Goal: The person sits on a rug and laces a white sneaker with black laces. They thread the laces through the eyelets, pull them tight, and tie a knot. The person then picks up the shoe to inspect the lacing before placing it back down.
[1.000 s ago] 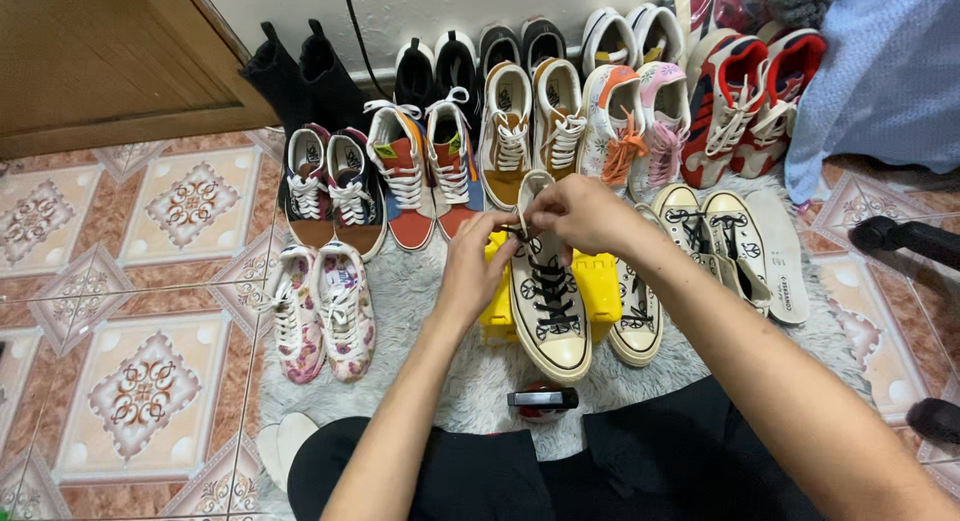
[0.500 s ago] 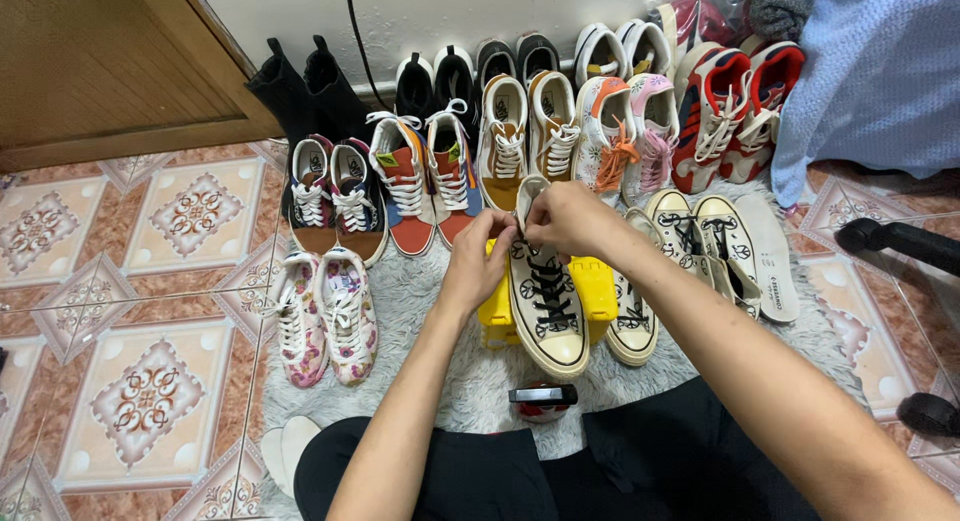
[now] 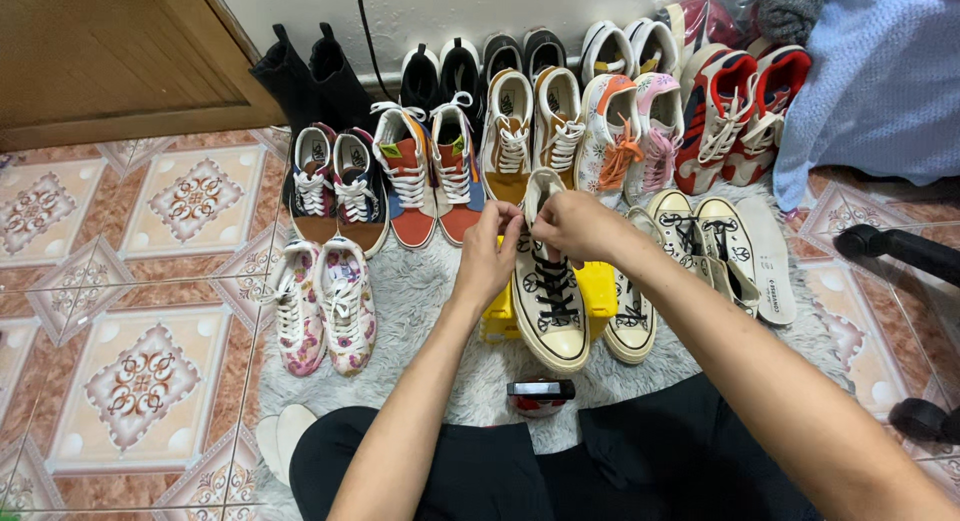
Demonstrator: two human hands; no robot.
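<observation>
Both hands met at the top of a cream high-top sneaker (image 3: 550, 301) with black laces (image 3: 551, 286), which stood on a yellow block (image 3: 600, 286) on the grey rug (image 3: 430, 291). The left hand (image 3: 492, 253) and right hand (image 3: 570, 226) were each pinched shut on a lace end above the sneaker's tongue. Lacing it well would probably call for even tension on both ends and flat, untwisted crossings. Its mate (image 3: 632, 316) lay just right of the block.
</observation>
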